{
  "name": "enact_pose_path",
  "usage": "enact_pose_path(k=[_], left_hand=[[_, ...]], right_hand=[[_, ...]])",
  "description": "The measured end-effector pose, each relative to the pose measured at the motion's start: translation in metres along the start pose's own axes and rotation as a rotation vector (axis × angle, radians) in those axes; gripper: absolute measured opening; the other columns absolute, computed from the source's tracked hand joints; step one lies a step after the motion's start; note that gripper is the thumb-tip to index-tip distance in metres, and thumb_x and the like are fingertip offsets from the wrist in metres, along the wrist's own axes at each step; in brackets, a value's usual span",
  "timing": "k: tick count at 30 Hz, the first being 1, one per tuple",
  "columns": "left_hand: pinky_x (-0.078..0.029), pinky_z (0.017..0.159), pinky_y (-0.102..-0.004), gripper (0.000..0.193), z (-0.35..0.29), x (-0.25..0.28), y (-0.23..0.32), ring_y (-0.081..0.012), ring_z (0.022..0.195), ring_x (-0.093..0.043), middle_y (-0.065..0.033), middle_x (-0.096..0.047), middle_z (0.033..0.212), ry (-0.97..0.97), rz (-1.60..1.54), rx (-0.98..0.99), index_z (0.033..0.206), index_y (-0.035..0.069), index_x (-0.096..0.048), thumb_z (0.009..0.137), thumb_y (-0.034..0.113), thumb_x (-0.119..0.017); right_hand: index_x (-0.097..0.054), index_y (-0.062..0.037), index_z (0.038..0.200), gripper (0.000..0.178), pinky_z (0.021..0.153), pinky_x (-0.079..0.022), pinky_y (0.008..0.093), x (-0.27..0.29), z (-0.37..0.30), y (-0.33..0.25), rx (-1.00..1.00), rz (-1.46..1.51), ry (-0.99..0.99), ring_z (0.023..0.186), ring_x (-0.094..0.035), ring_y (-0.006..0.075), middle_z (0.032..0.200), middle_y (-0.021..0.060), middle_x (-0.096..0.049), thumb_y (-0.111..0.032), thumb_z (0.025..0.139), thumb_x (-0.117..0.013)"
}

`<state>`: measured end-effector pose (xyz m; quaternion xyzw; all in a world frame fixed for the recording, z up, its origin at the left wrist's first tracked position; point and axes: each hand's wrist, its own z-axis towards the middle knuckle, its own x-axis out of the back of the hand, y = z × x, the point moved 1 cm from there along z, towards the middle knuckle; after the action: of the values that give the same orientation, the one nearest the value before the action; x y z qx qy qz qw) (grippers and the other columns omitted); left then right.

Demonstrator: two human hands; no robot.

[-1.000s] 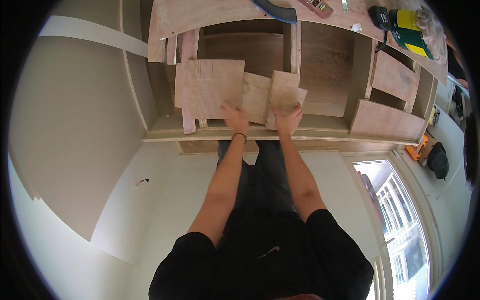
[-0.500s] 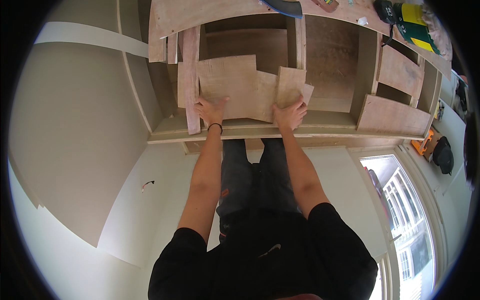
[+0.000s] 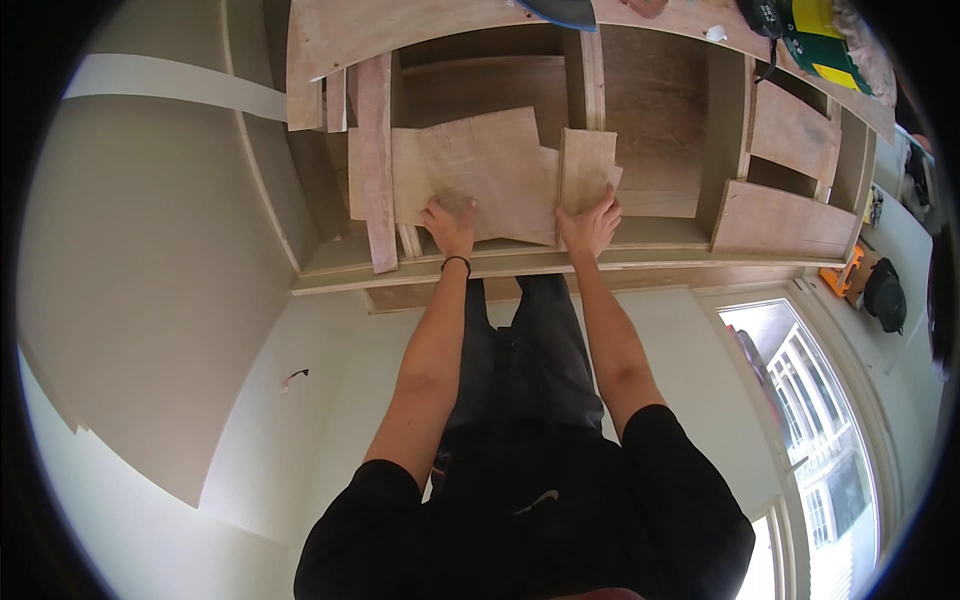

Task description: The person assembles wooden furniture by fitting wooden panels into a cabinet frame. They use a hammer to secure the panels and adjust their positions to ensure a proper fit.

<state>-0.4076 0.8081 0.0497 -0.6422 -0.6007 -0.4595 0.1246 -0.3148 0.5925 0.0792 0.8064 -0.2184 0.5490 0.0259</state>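
My left hand [image 3: 452, 228], a dark band at its wrist, grips the lower left part of a wide plywood panel [image 3: 490, 165], thumb and fingers spread over its face. My right hand [image 3: 590, 226] is closed around the lower end of a narrow plywood board [image 3: 586, 165]. That board stands nearly upright against the panel's right side. Between them, part of another plywood piece [image 3: 549, 175] shows. A further plywood piece [image 3: 407, 165] sits behind the panel on the left. The pieces rest along the front of an open wooden cabinet frame [image 3: 470, 268].
A long pinkish strip of wood [image 3: 377, 180] leans at the left. Plywood pieces [image 3: 782, 220] lie in the right compartments. On the top board [image 3: 400, 38] are a blue curved object [image 3: 560, 12], a black tool [image 3: 762, 20] and a green and yellow package [image 3: 815, 50]. A panelled wall [image 3: 150, 230] borders the left.
My left hand has moved right, and the wide panel has shifted right and tilted, showing more of the piece behind it. My right hand keeps its hold on the narrow board.
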Motion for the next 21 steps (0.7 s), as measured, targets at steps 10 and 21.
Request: enact_pose_path(k=[10, 21], left_hand=[[-0.039, 0.105, -0.0448, 0.054, 0.006, 0.015, -0.001, -0.0427, 0.121, -0.048, -0.0248, -0.044, 0.130, -0.107, -0.134, 0.036, 0.137, -0.004, -0.039, 0.091, 0.015, -0.059], [-0.041, 0.102, -0.0431, 0.039, 0.004, 0.012, 0.002, -0.0390, 0.117, -0.054, -0.0238, -0.051, 0.129, 0.020, -0.325, 0.000, 0.133, -0.002, -0.052, 0.100, 0.018, -0.050]], right_hand=[[-0.027, -0.0113, 0.146, 0.106, 0.101, -0.043, 0.0494, -0.003, 0.001, 0.001, 0.030, 0.025, 0.041, 0.123, -0.043, 0.0399, 0.134, 0.0193, -0.040, -0.036, 0.062, -0.087], [-0.032, -0.0081, 0.144, 0.104, 0.102, -0.040, 0.0493, -0.021, -0.065, -0.089, 0.171, 0.169, -0.183, 0.123, -0.043, 0.0398, 0.134, 0.0206, -0.042, -0.038, 0.062, -0.088]])
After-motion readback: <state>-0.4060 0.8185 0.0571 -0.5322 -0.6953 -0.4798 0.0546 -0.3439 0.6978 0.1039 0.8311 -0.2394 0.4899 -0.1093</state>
